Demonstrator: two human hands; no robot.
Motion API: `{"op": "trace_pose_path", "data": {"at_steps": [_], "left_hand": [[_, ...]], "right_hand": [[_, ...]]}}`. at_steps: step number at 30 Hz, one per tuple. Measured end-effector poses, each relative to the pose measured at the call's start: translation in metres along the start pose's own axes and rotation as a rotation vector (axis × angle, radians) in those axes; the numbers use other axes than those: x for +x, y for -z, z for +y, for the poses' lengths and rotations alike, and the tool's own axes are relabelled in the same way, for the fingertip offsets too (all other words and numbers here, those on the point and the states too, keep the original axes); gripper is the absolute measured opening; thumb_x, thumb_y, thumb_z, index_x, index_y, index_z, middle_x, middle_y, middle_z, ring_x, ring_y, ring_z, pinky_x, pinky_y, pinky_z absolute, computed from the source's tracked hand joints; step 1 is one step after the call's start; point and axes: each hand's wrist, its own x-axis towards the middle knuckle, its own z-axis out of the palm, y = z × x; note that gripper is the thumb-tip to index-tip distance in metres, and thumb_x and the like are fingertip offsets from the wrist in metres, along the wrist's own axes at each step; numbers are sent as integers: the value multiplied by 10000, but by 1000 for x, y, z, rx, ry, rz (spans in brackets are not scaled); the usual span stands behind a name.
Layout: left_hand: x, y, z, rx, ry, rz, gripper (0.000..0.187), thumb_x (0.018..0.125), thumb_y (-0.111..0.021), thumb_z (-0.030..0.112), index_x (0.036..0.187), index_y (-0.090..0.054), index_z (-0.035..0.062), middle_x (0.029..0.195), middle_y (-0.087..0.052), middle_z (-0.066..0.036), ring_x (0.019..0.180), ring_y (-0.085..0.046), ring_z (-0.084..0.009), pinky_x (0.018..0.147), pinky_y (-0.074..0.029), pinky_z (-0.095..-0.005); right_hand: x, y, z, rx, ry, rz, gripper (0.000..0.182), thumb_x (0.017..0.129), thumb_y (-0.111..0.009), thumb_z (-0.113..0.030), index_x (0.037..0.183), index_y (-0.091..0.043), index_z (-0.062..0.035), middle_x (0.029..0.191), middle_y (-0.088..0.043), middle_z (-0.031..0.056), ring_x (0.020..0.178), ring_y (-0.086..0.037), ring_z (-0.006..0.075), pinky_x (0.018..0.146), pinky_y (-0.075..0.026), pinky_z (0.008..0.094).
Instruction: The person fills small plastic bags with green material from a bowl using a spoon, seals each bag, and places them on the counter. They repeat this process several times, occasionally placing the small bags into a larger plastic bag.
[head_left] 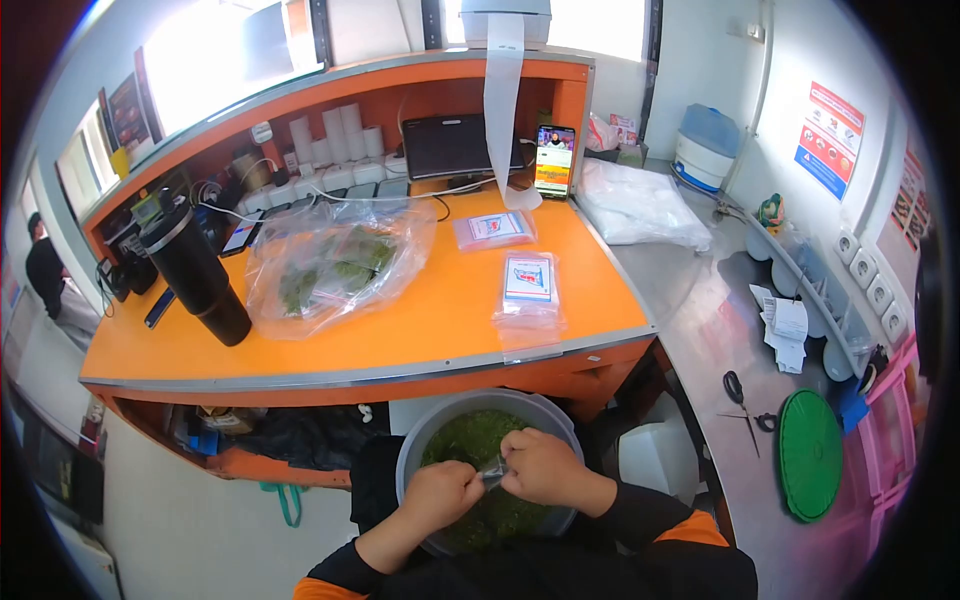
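Over a grey tub (408, 455) of green shredded material (462, 436), my left hand (447, 494) and my right hand (541, 466) are close together. Their closed fingers pinch a small clear plastic piece (492, 472) between them, apparently a bag; most of it is hidden by the fingers. On the orange desk (430, 320) beyond the tub lie a stack of printed plastic bags (530, 285) and a second stack (495, 230) behind it. A large clear bag (345, 265) with green contents rests to their left.
A black tumbler (200, 280) stands at the desk's left. A phone (555, 160) leans upright at the back near a monitor (460, 148). On the metal counter at right are scissors (738, 395), a green lid (808, 455) and papers (785, 325). A person (48, 270) stands far left.
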Motion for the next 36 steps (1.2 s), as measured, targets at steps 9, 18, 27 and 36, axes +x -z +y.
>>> {"op": "trace_pose_path", "data": {"at_steps": [9,18,27,36], "left_hand": [[10,8,-13,-281,-130,-149,149,694,-660,134,616,-599,22,778,-610,-91,732,-603,-279,655,-474,-347],[13,10,-21,-718,-72,-319,607,713,-738,254,1193,-464,2,1086,-573,-170,997,-575,-251,882,-439,-334],[22,37,-20,-523,-160,-534,469,597,-729,193,1015,-602,23,844,-609,-107,780,-609,-235,681,-483,-322],[-9,56,-43,-1164,-173,-119,874,467,-804,443,1119,-464,-28,899,-412,-19,762,-348,-94,674,-273,-208]], "right_hand": [[-6,-2,-14,-75,260,-31,97,723,-611,-155,777,-553,-100,801,-574,48,662,-581,259,578,-480,361],[-10,4,-19,176,78,-354,107,806,-549,-175,870,-533,-90,784,-607,112,658,-616,326,558,-489,445],[-8,10,-37,269,95,-223,264,786,-594,-145,1048,-570,-129,950,-627,101,716,-623,329,591,-520,396],[9,-26,-23,33,-298,-545,249,815,-605,-242,895,-608,-6,904,-629,190,754,-625,347,653,-501,418]]}}
